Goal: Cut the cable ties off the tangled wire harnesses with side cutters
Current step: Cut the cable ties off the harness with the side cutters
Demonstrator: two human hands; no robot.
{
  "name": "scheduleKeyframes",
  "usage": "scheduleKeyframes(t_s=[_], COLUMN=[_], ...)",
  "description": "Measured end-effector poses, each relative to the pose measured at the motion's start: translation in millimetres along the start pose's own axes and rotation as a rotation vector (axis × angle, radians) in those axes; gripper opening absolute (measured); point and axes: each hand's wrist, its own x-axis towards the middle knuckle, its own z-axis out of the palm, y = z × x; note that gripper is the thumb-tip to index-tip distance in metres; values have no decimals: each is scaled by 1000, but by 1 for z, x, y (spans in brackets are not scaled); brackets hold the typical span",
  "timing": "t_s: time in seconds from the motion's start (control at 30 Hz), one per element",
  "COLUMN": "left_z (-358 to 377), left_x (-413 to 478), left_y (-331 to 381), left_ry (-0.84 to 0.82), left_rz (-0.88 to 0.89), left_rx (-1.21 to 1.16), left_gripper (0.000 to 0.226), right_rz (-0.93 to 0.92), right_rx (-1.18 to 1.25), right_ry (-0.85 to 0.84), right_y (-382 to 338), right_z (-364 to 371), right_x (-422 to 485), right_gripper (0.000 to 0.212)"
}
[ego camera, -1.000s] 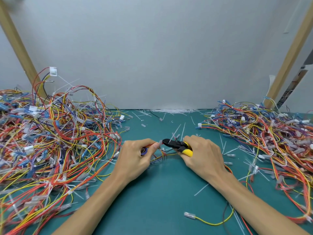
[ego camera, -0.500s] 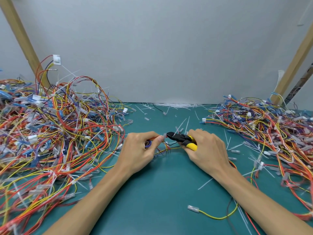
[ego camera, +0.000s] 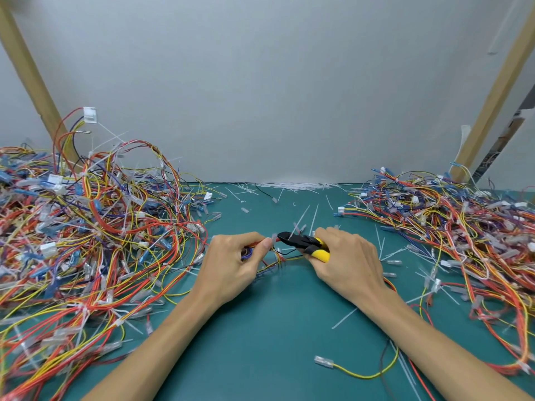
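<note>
Yellow side cutters (ego camera: pixel 302 243) in right hand (ego camera: pixel 348 263), left hand (ego camera: pixel 231 269) pinching harness (ego camera: pixel 280 258)

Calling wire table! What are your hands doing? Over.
Left hand pinching a wire bundle. Right hand gripping the cutters, tip by a white tie. Left pile and right pile sit clear of the cut.

side cutters (ego camera: pixel 301 243): handles partly hidden in right hand (ego camera: pixel 350 261) | cable tie (ego camera: pixel 274 236): blurred (too small)

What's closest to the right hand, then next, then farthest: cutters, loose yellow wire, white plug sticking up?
1. cutters, held in the right hand.
2. loose yellow wire, near edge, right side.
3. white plug, high up, far left.
</note>
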Motion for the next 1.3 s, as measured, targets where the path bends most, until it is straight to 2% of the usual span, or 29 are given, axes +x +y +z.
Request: scheduleKeyframes(t_s=[0.17,0.47,1.3], left_z=[0,0,-1], left_x=[0,0,0], left_y=[-1,-2,-1], left_ry=[-1,0,7], left_rz=[-13,-6,5], left_rx=[-9,-9,-8], left_gripper=[37,31,34], right_rz=[-47,-35,-48], right_rx=[-8,-17,-19], right_ry=[51,30,-13], right_y=[-2,0,1], right_z=[0,0,2], right_x=[1,1,0], right_gripper=[36,29,29])
